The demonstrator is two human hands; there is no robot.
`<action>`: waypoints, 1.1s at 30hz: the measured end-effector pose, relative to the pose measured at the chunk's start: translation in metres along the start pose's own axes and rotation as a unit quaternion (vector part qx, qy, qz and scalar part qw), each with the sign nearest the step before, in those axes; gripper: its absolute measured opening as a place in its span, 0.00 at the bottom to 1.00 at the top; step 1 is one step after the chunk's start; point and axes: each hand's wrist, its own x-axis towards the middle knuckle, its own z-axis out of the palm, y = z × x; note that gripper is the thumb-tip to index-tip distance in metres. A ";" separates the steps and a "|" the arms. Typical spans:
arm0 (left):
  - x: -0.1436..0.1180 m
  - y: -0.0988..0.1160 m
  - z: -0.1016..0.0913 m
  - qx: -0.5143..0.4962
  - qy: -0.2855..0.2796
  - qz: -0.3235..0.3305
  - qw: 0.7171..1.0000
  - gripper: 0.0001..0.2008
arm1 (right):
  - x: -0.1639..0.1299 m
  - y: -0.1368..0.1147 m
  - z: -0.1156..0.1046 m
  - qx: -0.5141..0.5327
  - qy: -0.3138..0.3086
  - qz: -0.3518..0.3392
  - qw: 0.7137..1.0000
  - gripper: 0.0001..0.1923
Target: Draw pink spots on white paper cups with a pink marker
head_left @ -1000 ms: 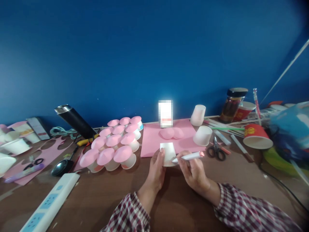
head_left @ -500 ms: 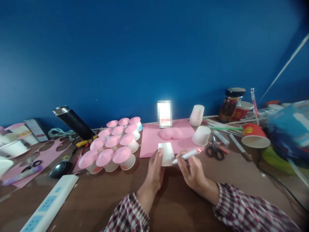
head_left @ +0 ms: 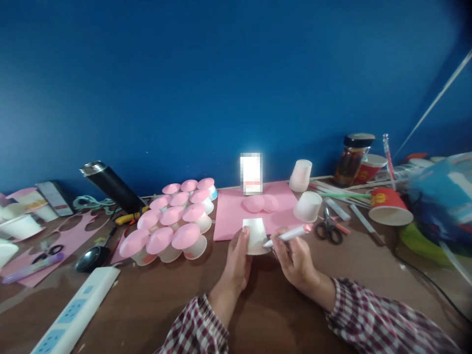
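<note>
My left hand [head_left: 236,263] grips a small white paper cup [head_left: 255,235] turned upside down on the brown table [head_left: 147,305]. In my right hand [head_left: 295,260] is a white marker [head_left: 289,235] with a pink end, its tip touching the cup's right side. Just behind the cup lies a pink paper sheet [head_left: 232,211] with two pink discs [head_left: 261,203] on it.
A cluster of pink-topped white cups [head_left: 173,221] stands to the left. Two more white cups [head_left: 308,206], scissors [head_left: 328,228], a red cup [head_left: 389,206] on its side and a jar [head_left: 354,157] are at the right. A white power strip [head_left: 73,314] lies front left.
The cup and both hands have stayed almost in place. The marker tip has shifted slightly against the cup's side.
</note>
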 end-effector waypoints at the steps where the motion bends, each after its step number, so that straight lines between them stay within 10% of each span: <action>1: 0.000 0.000 -0.001 0.001 0.000 -0.001 1.000 0.12 | 0.000 0.000 0.000 0.001 0.000 -0.005 1.000 0.07; 33: 0.004 -0.003 -0.005 -0.042 0.052 -0.040 0.997 0.17 | 0.000 0.003 0.004 0.045 -0.013 0.036 0.998 0.06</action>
